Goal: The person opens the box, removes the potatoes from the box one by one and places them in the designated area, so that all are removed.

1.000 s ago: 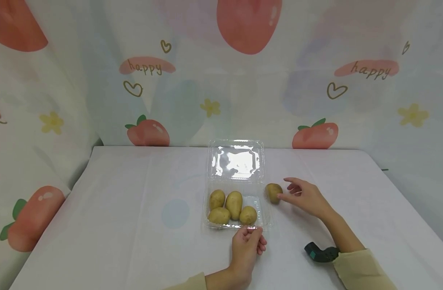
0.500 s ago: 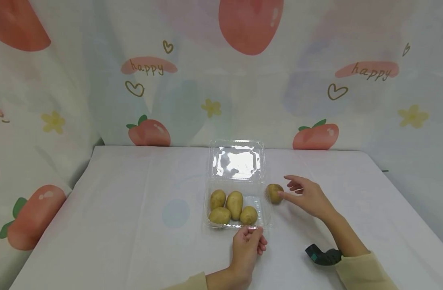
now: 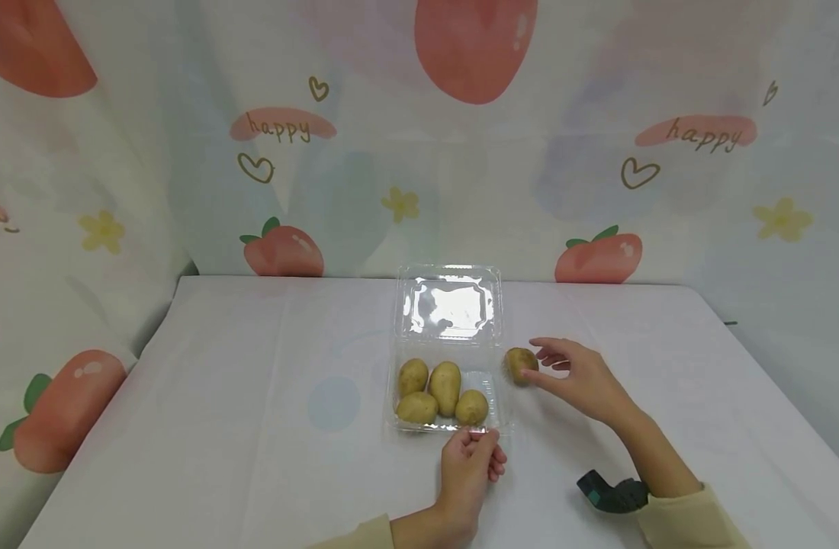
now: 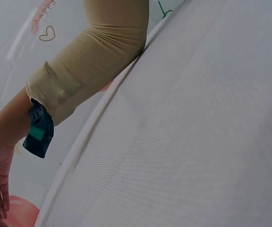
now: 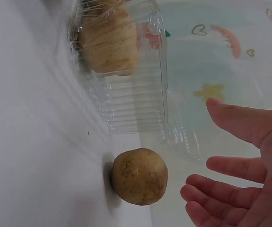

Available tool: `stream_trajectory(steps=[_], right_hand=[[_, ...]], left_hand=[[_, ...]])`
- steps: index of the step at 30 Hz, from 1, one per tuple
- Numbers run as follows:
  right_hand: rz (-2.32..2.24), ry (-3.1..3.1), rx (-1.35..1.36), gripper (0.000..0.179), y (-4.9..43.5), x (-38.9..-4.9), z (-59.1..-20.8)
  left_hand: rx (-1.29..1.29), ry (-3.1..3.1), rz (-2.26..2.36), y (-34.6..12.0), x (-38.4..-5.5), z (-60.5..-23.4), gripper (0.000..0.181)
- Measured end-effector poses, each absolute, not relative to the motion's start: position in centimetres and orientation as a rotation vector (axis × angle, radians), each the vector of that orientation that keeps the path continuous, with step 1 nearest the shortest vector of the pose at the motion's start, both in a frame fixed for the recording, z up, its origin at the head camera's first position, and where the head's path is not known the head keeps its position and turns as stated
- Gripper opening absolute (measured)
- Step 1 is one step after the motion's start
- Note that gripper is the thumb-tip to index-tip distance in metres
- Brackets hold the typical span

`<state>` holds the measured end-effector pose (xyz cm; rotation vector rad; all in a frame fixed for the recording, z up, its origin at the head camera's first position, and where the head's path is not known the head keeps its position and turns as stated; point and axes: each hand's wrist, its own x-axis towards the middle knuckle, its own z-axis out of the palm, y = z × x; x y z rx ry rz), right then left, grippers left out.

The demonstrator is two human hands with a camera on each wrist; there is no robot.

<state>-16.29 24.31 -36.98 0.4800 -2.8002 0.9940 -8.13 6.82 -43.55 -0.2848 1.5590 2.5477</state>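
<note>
A clear plastic clamshell container (image 3: 490, 381) lies with its lid (image 3: 450, 305) folded back. Several potatoes (image 3: 445, 389) sit inside, and its right part is bare. At the front rim, my left hand (image 3: 466, 469) pinches the plastic between thumb and fingers. Just right of the container, a loose potato (image 3: 520, 367) rests on the table. My right hand (image 3: 584, 379) hovers beside it, fingers spread. The right wrist view shows a gap between that hand (image 5: 244, 175) and the potato (image 5: 139, 177). Only a bit of the left hand shows in the left wrist view's lower corner.
A white cloth covers the table (image 3: 255, 366). Behind it hangs a printed backdrop (image 3: 461, 191) with fruit and hearts. A dark camera device (image 3: 612, 492) is strapped at the right wrist, low over the cloth.
The right hand's fingers have dipped and shifted slightly left, closer to the loose potato. My left hand and the container stay where they were.
</note>
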Motion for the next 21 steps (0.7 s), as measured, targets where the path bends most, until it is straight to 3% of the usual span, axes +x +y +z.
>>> stream_trajectory(steps=[21], right_hand=[[1.058, -2.738, 0.659, 0.048, 21.2, -14.7, -36.6]], left_hand=[[-0.295, 1.553, 2.529, 6.8, -8.2, -43.5, 0.009]])
